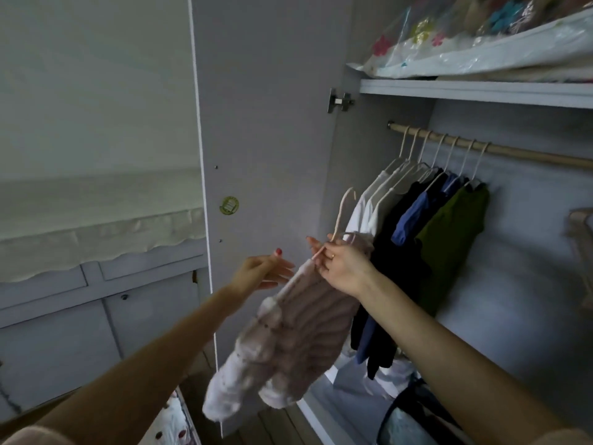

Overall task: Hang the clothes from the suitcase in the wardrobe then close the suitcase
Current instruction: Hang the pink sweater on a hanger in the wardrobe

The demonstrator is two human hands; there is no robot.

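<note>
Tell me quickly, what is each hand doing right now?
Left hand: open, fingers relaxed, holding nothing.
Right hand: gripping the hanger carrying the pink knit sweater.

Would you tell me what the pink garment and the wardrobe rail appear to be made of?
Pink garment: seemingly chunky knit, going by its ribbed ridges and fuzzy matte surface. Wardrobe rail: probably wood, judging by its pale tan matte look; painted metal remains possible.
</note>
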